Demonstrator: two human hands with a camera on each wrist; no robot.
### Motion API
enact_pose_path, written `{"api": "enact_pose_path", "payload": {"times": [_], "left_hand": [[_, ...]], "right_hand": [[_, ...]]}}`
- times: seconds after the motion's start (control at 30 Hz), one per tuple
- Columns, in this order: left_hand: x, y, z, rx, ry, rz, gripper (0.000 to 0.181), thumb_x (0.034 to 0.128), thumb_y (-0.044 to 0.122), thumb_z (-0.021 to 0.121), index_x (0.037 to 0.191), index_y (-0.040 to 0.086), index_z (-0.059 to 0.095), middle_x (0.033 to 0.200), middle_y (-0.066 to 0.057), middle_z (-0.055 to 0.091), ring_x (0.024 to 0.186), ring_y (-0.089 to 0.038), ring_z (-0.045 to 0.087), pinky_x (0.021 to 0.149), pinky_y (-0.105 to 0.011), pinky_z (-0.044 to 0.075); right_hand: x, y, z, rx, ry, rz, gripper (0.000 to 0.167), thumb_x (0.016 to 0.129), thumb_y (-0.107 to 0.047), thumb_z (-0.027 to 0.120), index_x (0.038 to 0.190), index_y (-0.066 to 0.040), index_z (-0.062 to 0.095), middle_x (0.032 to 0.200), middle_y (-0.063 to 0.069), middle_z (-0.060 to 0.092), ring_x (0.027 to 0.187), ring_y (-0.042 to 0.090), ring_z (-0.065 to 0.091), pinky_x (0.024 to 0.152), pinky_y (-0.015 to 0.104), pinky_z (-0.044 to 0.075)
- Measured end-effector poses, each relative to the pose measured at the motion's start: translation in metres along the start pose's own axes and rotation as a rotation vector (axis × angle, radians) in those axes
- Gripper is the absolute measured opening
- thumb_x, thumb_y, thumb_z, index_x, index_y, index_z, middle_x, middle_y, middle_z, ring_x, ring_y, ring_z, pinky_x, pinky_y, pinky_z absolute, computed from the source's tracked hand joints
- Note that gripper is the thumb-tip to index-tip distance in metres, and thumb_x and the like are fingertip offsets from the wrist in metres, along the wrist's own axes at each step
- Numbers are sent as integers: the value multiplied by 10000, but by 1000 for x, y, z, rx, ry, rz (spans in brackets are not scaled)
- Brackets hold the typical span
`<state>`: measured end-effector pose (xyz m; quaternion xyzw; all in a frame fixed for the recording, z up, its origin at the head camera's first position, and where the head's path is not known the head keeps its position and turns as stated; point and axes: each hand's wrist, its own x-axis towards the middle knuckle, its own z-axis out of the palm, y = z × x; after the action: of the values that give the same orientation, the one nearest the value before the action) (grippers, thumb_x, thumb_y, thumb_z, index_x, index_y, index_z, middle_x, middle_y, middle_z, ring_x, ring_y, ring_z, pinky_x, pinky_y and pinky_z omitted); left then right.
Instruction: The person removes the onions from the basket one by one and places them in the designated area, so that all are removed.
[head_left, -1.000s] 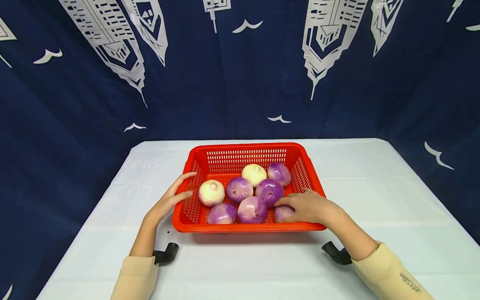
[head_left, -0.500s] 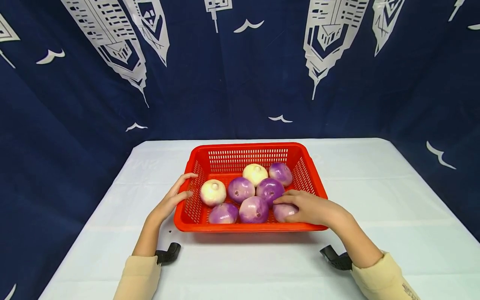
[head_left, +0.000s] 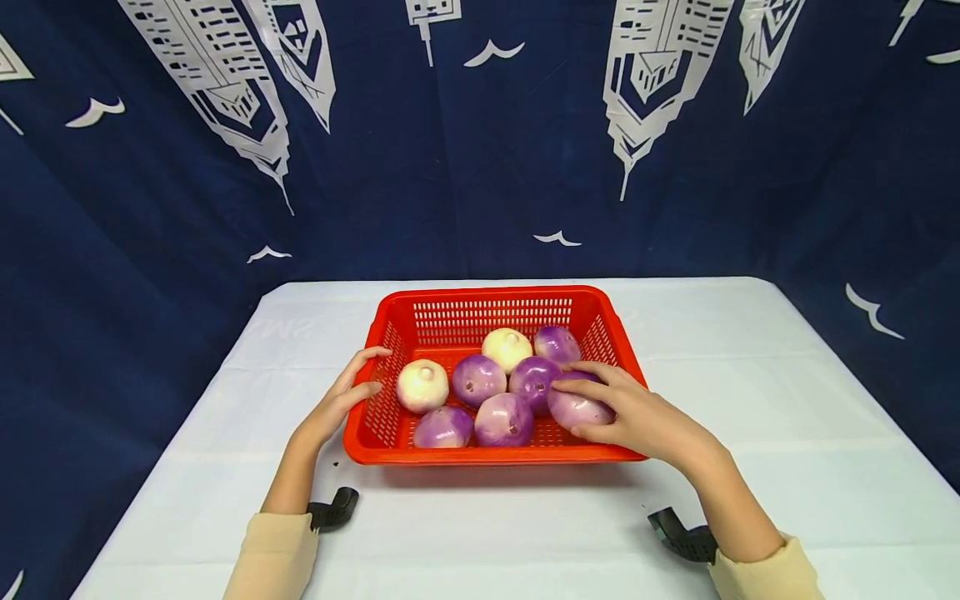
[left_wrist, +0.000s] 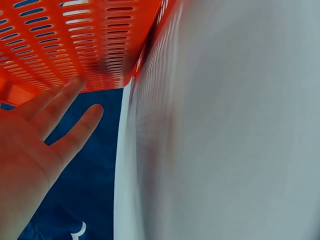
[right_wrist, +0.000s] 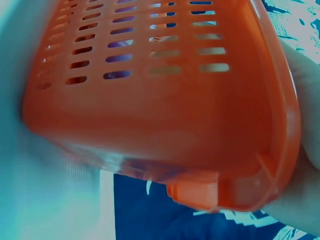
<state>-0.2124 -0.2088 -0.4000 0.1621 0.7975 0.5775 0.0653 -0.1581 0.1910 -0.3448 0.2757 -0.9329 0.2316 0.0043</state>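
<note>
A red plastic basket (head_left: 495,456) on the table holds several purple-and-white turnips. My right hand (head_left: 645,417) reaches over the front right rim, its fingers and thumb gripping a purple turnip (head_left: 579,409), raised slightly in the basket's front right corner. Close to its left is another purple turnip (head_left: 504,420). My left hand (head_left: 330,412) lies at the basket's left rim with fingers spread, nearest a cream turnip (head_left: 422,386). In the left wrist view, the left hand (left_wrist: 45,135) shows fairly straight fingers beside the slotted wall. The basket hides most of the right hand (right_wrist: 295,207) in the right wrist view.
A white cloth covers the table (head_left: 750,417). Behind it hangs a dark blue curtain (head_left: 465,192) with white buildings and birds. Black wrist devices (head_left: 333,508) sit below each hand. Another cream turnip (head_left: 507,350) and a purple one (head_left: 557,345) lie toward the basket's back.
My right hand has closed its fingers around the front right turnip and drawn it up a little. The left hand stays at the rim. The other turnips look unmoved.
</note>
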Motion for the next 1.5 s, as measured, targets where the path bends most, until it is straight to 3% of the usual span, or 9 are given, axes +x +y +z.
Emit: {"api": "enact_pose_path", "payload": {"times": [0.13, 0.3, 0.57, 0.7, 1.03, 1.3, 1.5], "left_hand": [[1, 1, 0, -1, 5, -3, 488, 835, 146, 412, 1319, 168, 353, 1390, -114, 274, 1196, -308, 349, 893, -357, 409], [1, 0, 2, -28, 19, 7, 483, 840, 133, 393, 1321, 146, 351, 1380, -113, 289, 1171, -290, 364, 883, -327, 414], [0, -3, 5, -62, 41, 18, 482, 839, 114, 365, 1320, 136, 344, 1353, -134, 327, 1160, -242, 375, 890, -318, 414], [-2, -2, 8, -106, 47, 27, 481, 842, 91, 347, 1322, 106, 329, 1345, -153, 326, 1116, -225, 413, 831, -286, 459], [-3, -1, 11, -147, 68, 48, 491, 828, 67, 328, 1318, 85, 326, 1310, -161, 342, 1070, -201, 440, 803, -275, 465], [-4, 0, 13, -157, 78, 45, 497, 821, 70, 319, 1318, 85, 321, 1299, -166, 340, 1064, -217, 441, 788, -303, 476], [-4, 2, 14, -163, 88, 25, 502, 816, 78, 321, 1318, 96, 320, 1306, -169, 337, 1063, -229, 443, 782, -313, 479]], "right_hand": [[-3, 1, -3, 4, 58, 16, 544, 775, -327, 676, 1284, -343, 484, 1386, 27, 368, 1268, 284, 327, 838, 550, 449], [-3, 3, -6, 48, 137, 52, 585, 783, -371, 666, 1317, -304, 437, 1422, 4, 329, 1291, 275, 300, 847, 564, 438], [-4, 12, -11, 44, 258, 15, 616, 754, -263, 712, 1311, -212, 455, 1421, 82, 319, 1261, 330, 318, 829, 555, 452], [-4, 16, -16, 60, 297, 10, 630, 741, -229, 727, 1311, -203, 460, 1409, 118, 308, 1220, 358, 369, 821, 549, 458], [-8, 26, -20, 141, 348, 100, 667, 755, -240, 715, 1345, -205, 406, 1422, 109, 287, 1212, 377, 377, 837, 584, 426], [-4, 38, -21, 140, 501, 130, 653, 712, -134, 745, 1302, -140, 465, 1387, 155, 320, 1217, 390, 351, 851, 617, 394], [-3, 52, -16, 187, 560, 252, 655, 744, -199, 724, 1333, -199, 436, 1402, 181, 268, 1204, 424, 347, 865, 630, 376]]}}
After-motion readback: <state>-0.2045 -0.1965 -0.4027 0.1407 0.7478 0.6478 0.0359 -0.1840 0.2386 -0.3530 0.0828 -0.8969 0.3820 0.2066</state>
